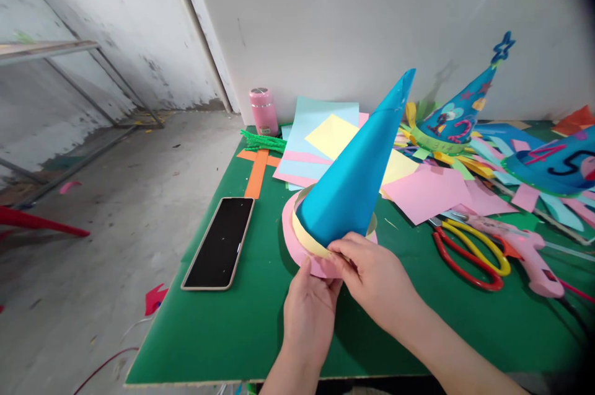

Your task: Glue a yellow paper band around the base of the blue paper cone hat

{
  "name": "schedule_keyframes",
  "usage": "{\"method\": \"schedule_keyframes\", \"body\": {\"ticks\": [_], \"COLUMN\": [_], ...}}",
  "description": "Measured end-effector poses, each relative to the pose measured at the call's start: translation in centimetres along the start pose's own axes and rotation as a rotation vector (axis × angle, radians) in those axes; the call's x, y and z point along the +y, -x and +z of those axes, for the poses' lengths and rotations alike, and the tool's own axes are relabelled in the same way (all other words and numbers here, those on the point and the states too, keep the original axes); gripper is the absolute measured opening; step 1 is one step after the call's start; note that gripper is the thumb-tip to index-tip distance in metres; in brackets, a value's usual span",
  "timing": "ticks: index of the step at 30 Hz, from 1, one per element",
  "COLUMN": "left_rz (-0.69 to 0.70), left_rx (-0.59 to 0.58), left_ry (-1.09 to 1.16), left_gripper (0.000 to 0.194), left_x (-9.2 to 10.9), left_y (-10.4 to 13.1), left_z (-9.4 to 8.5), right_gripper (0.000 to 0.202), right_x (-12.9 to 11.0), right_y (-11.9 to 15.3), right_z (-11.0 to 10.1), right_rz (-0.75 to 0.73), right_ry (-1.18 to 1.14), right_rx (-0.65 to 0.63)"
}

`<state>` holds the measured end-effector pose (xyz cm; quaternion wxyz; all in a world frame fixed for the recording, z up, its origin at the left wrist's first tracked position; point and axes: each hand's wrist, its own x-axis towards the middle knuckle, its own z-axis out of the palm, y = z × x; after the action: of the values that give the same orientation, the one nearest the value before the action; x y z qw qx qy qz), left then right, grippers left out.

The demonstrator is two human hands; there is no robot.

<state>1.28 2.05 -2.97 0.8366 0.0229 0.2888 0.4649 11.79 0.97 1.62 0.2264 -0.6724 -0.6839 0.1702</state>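
Observation:
A blue paper cone hat (356,172) stands tilted to the right on a round pink paper brim (290,234). Around the cone's base runs a pale yellow paper strip (307,240). My left hand (310,311) grips the brim's near edge, thumb on top and fingers underneath. With thumb and fingertips, my right hand (379,274) pinches the strip at the front of the cone. The part of the strip under my right fingers is hidden.
On the green table (218,333) lie a phone (220,243), scissors (469,255), a pink glue gun (520,246) and paper sheets (325,113). A pink flask (263,111) and green pipe cleaners (263,142) are behind. Two decorated hats, including a star-topped hat (458,110), sit right.

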Motion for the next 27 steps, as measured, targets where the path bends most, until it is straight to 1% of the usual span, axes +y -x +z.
{"method": "schedule_keyframes", "body": {"ticks": [7, 13, 19, 24, 27], "left_rz": [-0.025, -0.047, -0.042, -0.026, 0.003], "left_rx": [-0.075, -0.068, -0.091, -0.088, -0.071], "left_ry": [0.059, 0.029, 0.017, -0.001, -0.069], "left_gripper": [0.028, 0.028, 0.028, 0.026, 0.021], "left_x": [0.07, 0.00, -0.02, -0.22, -0.31], "left_y": [-0.05, 0.09, -0.05, -0.15, -0.03], "left_z": [-0.18, -0.04, -0.35, -0.42, -0.49], "right_gripper": [0.021, 0.019, 0.020, 0.019, 0.019], "right_x": [0.25, 0.49, 0.58, 0.57, 0.52], "right_y": [0.09, -0.23, -0.26, -0.31, -0.38], "right_z": [0.49, 0.45, 0.30, 0.27, 0.35], "right_rz": [-0.006, -0.005, 0.002, 0.016, 0.020], "right_ry": [0.012, 0.005, -0.007, -0.018, -0.023], "right_rx": [0.025, 0.037, 0.033, 0.028, 0.027]}}
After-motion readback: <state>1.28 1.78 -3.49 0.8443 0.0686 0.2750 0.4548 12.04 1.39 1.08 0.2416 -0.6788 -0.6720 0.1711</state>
